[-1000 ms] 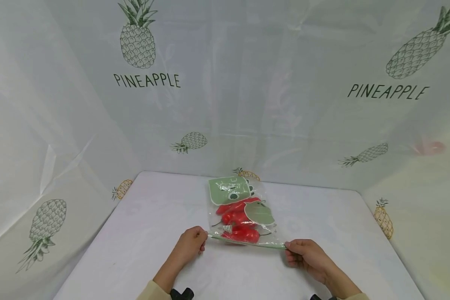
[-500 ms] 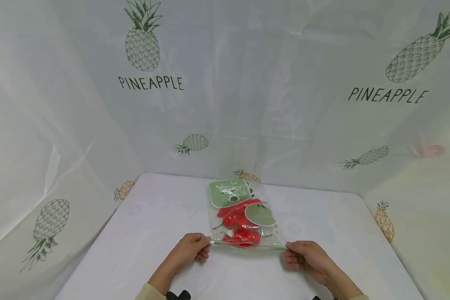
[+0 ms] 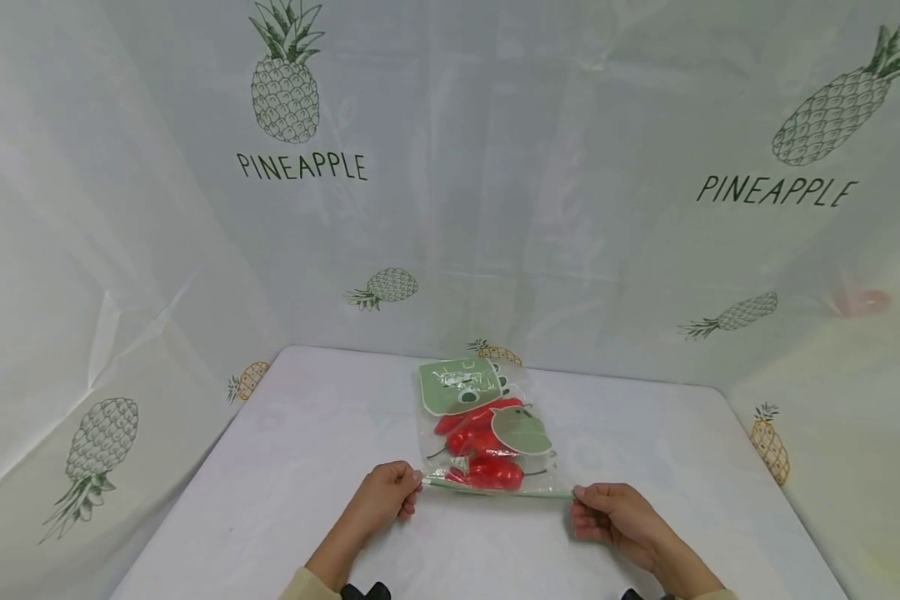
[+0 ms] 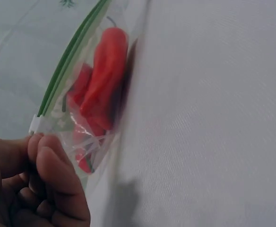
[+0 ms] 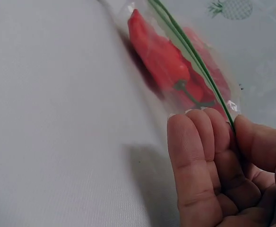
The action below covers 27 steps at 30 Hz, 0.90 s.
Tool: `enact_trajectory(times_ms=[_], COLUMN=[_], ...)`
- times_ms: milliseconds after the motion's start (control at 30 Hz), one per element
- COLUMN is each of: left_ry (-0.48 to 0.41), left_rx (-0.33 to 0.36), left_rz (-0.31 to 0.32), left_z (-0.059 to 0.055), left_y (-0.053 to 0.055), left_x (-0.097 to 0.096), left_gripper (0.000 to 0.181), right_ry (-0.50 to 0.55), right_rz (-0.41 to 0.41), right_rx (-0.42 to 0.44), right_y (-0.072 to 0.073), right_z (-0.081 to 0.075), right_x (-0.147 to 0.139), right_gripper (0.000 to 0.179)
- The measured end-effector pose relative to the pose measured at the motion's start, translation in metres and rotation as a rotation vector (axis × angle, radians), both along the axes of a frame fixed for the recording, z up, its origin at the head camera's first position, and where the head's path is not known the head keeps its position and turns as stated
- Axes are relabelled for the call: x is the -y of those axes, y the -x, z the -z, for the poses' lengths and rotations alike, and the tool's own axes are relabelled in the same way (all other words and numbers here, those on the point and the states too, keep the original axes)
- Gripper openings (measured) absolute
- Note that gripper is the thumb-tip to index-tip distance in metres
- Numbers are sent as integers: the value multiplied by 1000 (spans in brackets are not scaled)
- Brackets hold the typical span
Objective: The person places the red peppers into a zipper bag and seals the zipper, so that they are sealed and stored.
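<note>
A clear zipper bag (image 3: 435, 446) with green cartoon prints lies on the table, its green zip strip (image 3: 495, 492) toward me. Several red peppers (image 3: 487, 442) with green stems show through the plastic. My left hand (image 3: 381, 497) pinches the left end of the strip, beside a white slider (image 4: 35, 124) in the left wrist view. The strip's right end is pinched between thumb and fingers of my right hand (image 3: 618, 517). In the right wrist view a pepper (image 5: 159, 59) lies inside the bag near those fingers. The strip is stretched between both hands.
The white table (image 3: 307, 417) has its far edge just behind the bag. A pale curtain (image 3: 540, 167) with pineapple prints hangs behind the table and at both sides. A blurred red shape (image 3: 858, 302) shows through it at right.
The view has tilted slightly. My left hand has shifted a little to the right with its end of the strip, and the strip looks straighter now. My right hand has hardly moved.
</note>
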<state>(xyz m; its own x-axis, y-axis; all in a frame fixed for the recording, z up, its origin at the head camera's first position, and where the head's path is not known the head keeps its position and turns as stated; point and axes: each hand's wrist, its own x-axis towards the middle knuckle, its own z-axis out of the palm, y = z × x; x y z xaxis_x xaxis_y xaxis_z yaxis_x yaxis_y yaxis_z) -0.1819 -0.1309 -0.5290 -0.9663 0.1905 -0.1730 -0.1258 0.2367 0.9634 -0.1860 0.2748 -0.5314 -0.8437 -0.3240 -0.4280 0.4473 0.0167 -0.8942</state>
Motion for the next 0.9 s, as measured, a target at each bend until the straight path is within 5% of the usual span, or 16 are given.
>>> enact_trajectory(times_ms=[233, 567, 900], left_ry=[13, -140, -173], left_rx=[-5, 67, 92], left_rz=[-63, -21, -27], left_z=[0, 5, 3], left_y=[6, 8, 5], left_x=[-5, -3, -7], left_gripper=[33, 36, 34], right_ry=[17, 51, 59], right_rz=[83, 149, 189], right_rx=[-25, -18, -27], right_y=[10, 12, 9], right_z=[-1, -6, -6], right_x=[3, 4, 5], right_gripper=[27, 29, 26])
